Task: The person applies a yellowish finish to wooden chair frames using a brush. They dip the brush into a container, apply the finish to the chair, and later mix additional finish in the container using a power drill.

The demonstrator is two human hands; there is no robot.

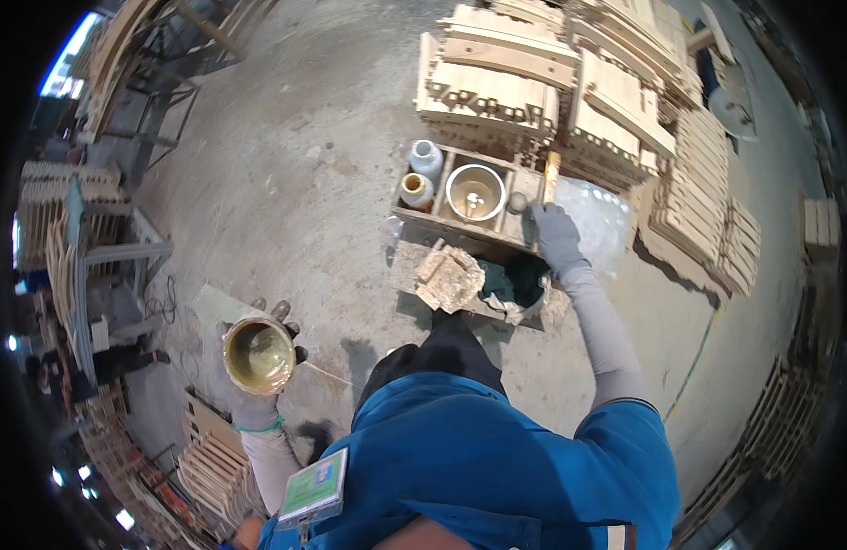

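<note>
Out at the left, my left hand [281, 316] wears a grey glove with dark fingertips and is closed round a round pot [259, 356]. Murky yellowish liquid sits inside the pot, and its rim is stained. My right hand [558, 236], also gloved in grey, is at the right end of a wooden divided box [420, 218]. Its fingers close on the near end of a short flat stick [551, 179] with an orange-yellow far end; the fingers partly hide it. Beside it in the box stand a white metal bowl [453, 194] of liquid and two bottles [425, 159].
Stacks of pale wooden parts [497, 92] rise just beyond the box. Clear plastic sheeting [602, 220] lies to its right. Nearer me are a crusted block [449, 278] and dark green cloth [524, 278]. Wooden racks [121, 247] and curved pieces [217, 472] stand at the left.
</note>
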